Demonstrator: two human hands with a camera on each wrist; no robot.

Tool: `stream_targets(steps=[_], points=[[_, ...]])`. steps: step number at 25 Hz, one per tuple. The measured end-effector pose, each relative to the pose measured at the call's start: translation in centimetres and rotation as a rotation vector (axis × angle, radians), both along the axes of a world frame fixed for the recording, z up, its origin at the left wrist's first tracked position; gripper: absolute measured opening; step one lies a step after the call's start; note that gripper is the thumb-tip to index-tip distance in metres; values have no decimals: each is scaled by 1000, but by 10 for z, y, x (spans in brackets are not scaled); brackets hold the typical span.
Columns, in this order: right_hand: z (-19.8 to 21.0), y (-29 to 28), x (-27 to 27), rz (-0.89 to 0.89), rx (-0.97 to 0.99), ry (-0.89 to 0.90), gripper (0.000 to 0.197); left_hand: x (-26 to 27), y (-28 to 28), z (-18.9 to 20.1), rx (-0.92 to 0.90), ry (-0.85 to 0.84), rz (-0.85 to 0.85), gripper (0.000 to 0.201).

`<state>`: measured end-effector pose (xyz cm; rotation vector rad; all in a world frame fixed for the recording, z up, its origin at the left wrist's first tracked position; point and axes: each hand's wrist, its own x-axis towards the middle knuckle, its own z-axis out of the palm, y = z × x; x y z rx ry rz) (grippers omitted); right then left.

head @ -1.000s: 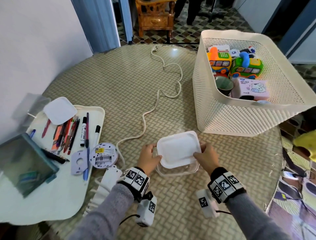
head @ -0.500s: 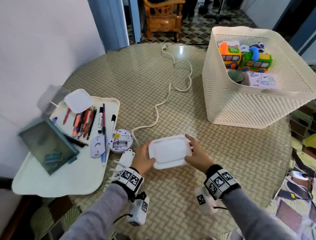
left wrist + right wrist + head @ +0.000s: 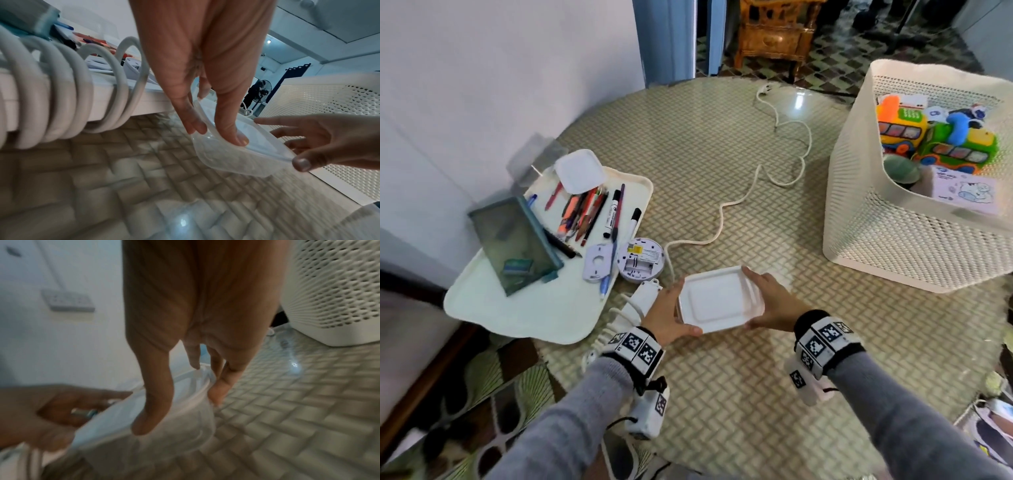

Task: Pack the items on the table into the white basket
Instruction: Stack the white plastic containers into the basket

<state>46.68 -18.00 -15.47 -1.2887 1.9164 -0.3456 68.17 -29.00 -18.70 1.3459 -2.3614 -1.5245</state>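
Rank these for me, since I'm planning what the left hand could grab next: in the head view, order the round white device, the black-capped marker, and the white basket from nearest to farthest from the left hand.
1. Round white device: just beyond the left hand, by the tray's edge.
2. Black-capped marker: farther back on the tray.
3. White basket: far across the table, right side.
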Motion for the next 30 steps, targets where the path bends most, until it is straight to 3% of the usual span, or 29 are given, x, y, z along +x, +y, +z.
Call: stream_targets(steps=[5, 11, 18, 24, 27, 30], points=[[8, -2, -4, 6, -78, -27, 107, -2, 0, -2, -44, -47, -14, 109], [-6, -5, -12, -10, -68, -21, 111, -2, -3, -3, -40, -84, -16, 109], [-3, -2, -8, -35, -44, -40, 116, -2, -9, 3, -62, -207, -171, 111], [-1, 11, -3, 11, -74, -30, 109, 2, -1, 4, 44, 17, 87, 101], [2, 12, -2, -3, -1, 66, 95, 0, 4, 6, 9, 20, 129, 85], [11, -4, 2, -97, -90, 146, 74, -3, -8, 21, 3, 155, 300, 60]])
